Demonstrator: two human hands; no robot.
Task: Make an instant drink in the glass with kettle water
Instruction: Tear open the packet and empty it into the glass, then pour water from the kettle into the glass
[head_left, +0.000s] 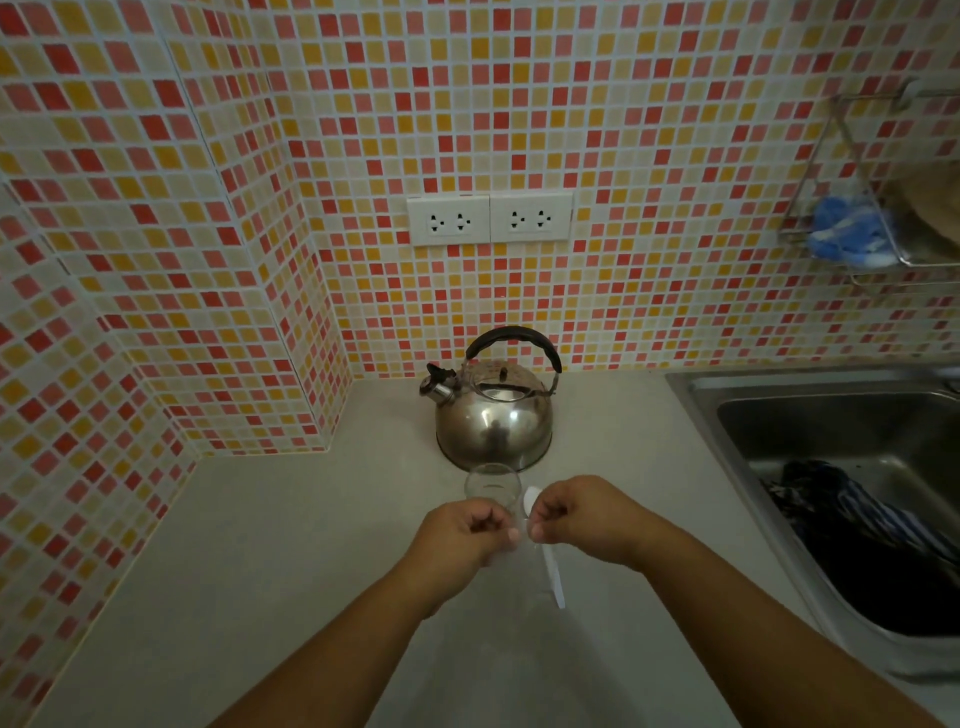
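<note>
The wall (156, 208) is covered in small red, orange and cream mosaic tiles. Two white double sockets (489, 219) sit side by side on the far wall. A wire rack (852, 182) hangs at far right and holds a blue cloth (844, 234). A steel sink (831, 410) occupies the right side of the counter (260, 545). Dark striped fabric (852, 525) lies inside the sink.

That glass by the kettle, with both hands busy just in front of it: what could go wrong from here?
The glass stands right behind both hands, so a knuckle could tip it. The hands pinch something small beside a white spoon; whatever it holds might spill on the counter. The kettle sits close behind the glass, so lifting it could bump the glass.
</note>
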